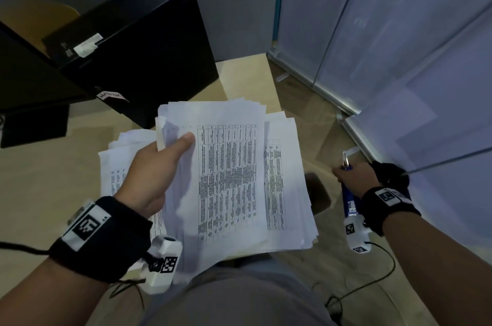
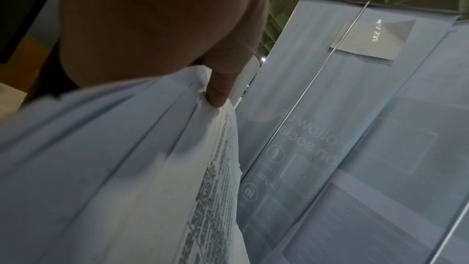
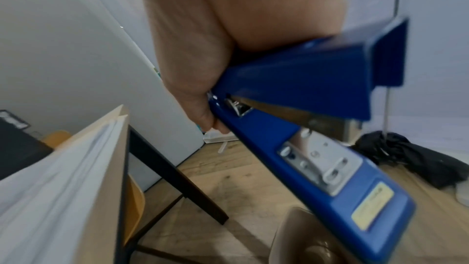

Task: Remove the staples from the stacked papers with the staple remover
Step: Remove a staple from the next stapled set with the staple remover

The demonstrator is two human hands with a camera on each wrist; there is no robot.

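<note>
My left hand [image 1: 159, 166] grips a thick bundle of printed papers [image 1: 231, 174] by its left edge, thumb [image 1: 186, 139] on top, lifted above the desk. In the left wrist view the thumb [image 2: 220, 87] presses on the fanned sheets [image 2: 152, 168]. More papers [image 1: 117, 166] lie on the desk under the bundle. My right hand [image 1: 354, 174] is out to the right of the desk, above the floor, curled round a blue stapler [image 3: 304, 107] whose metal remover tip [image 1: 345, 159] sticks out past the fingers. The stapler's base [image 3: 355, 198] points back toward my wrist.
A black box [image 1: 138, 41] stands at the back of the wooden desk [image 1: 34, 179]. Grey panels [image 1: 399, 33] close in on the right. A small beige bin [image 3: 304, 238] and a black bag [image 3: 418, 160] sit on the wood floor. A cable [image 1: 372, 280] trails from my right wrist.
</note>
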